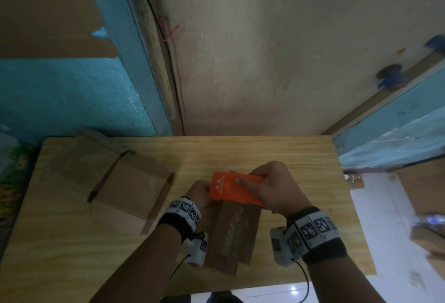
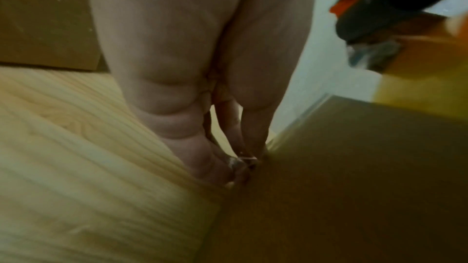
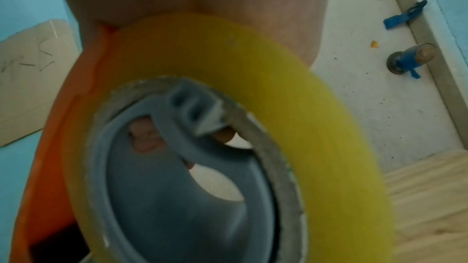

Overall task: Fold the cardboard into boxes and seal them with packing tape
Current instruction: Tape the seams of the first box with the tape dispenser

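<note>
A folded brown cardboard box point(image 1: 237, 235) lies lengthwise at the middle of the wooden table point(image 1: 289, 153), with clear tape along its top seam. My right hand point(image 1: 272, 187) grips an orange tape dispenser point(image 1: 231, 189) over the box's far end. In the right wrist view the dispenser's yellow tape roll point(image 3: 291, 87) fills the frame, and my fingers point(image 3: 144, 139) show through its grey hub. My left hand point(image 1: 201, 194) is at the box's far left corner. In the left wrist view its thumb and fingertips point(image 2: 243, 167) pinch a shiny bit of tape at the box's edge point(image 2: 354, 187).
A flat, unfolded cardboard blank point(image 1: 130, 182) lies on the table's left half. Another cardboard sheet point(image 1: 48, 13) leans on the blue wall at upper left. More cardboard boxes point(image 1: 423, 194) sit on the floor to the right. The table's far edge meets the wall.
</note>
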A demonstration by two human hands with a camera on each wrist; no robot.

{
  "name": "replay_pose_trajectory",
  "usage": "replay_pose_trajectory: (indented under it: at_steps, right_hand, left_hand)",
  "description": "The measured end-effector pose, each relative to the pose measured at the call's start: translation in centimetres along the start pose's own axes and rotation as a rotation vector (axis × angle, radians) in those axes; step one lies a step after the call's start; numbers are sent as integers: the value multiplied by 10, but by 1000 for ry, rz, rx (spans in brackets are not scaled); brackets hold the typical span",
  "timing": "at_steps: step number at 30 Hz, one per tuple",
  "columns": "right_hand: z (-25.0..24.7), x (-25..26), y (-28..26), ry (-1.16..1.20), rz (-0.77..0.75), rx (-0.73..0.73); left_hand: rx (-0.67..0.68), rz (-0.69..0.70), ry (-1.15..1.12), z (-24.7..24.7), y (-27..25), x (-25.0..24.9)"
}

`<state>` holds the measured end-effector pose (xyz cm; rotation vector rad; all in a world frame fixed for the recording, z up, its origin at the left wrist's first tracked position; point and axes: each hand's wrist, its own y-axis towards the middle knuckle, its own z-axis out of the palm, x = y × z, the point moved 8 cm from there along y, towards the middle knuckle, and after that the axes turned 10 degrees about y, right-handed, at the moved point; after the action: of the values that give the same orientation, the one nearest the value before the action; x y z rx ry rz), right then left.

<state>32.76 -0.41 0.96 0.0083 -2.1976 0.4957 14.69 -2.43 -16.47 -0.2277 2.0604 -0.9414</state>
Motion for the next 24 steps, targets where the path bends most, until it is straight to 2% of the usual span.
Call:
replay_pose_trajectory:
  at_steps: [5, 8, 13, 15, 17, 19, 21, 22, 24]
  right_hand:
    - [3, -1, 4, -83, -23, -30]
    - [2, -3, 4, -69, -20, -46]
    - [1, -2, 2, -81, -34, -57]
    - [2, -3, 1, -81, -36, -52]
    - [3, -2, 1, -82, -42, -47]
    - [2, -2, 1, -80, -47, -49]
    - [1, -1, 1, -75, -47, -48]
    - [1, -1, 1, -75, -48, -44]
    - [1, 1, 0, -76, -59, -39]
  left_hand:
    - [-59, 48, -80, 10, 4, -5]
    - [-148, -21, -75, -2, 5, 1]
    - [65, 89, -263, 28, 3, -3]
    - [152, 107, -220, 38, -4, -5]
    - [195, 148, -5, 44, -4, 1]
    - [183, 205, 318, 47, -2, 10]
    - [110, 281, 641, 42, -15, 5]
    - [110, 335, 714, 39, -26, -1]
    - [194, 419, 705, 38, -45, -12]
